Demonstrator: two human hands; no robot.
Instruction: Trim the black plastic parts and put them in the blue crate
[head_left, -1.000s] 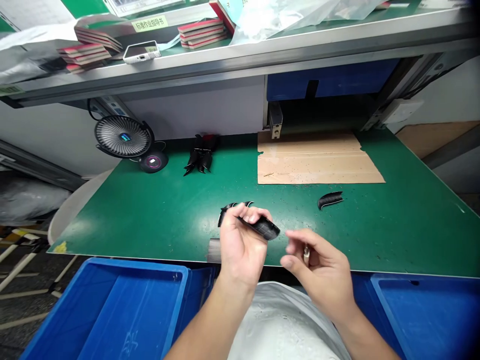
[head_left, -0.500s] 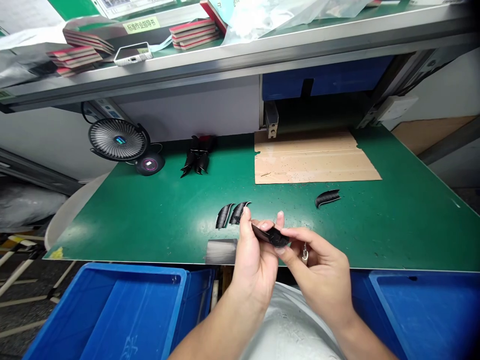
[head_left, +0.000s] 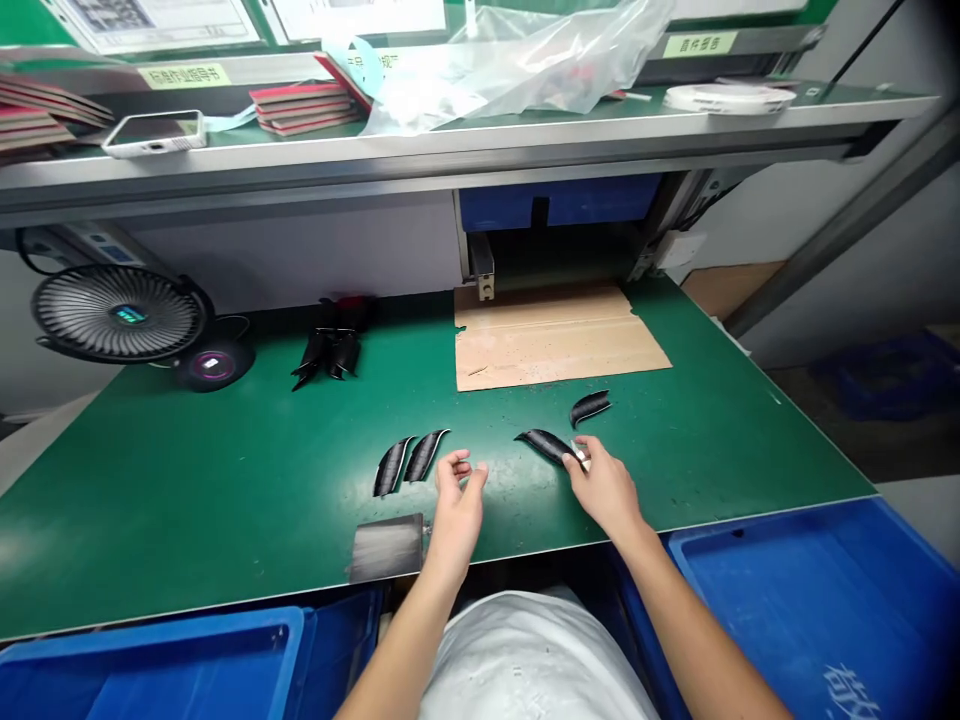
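My right hand grips one end of a black, curved, shell-like piece, which is low over or touching the green table; I cannot tell which. A small shiny metal thing shows at those fingers, its kind unclear. To the left, my left hand is empty, its fingers loosely bent and apart from the thumb. Beside it lie two similar pieces, a nearer black curved piece and a farther black curved piece. Another black curved piece rests beyond my right hand.
A grey plate lies at the front edge. Farther back are a cardboard sheet, a cluster of black parts and a fan. A shelf spans above; a left blue bin and right blue bin stand below.
My hands have parted. The black piece left my left hand and moved forward in my right hand. My left hand has opened, and the camera view has swung right.
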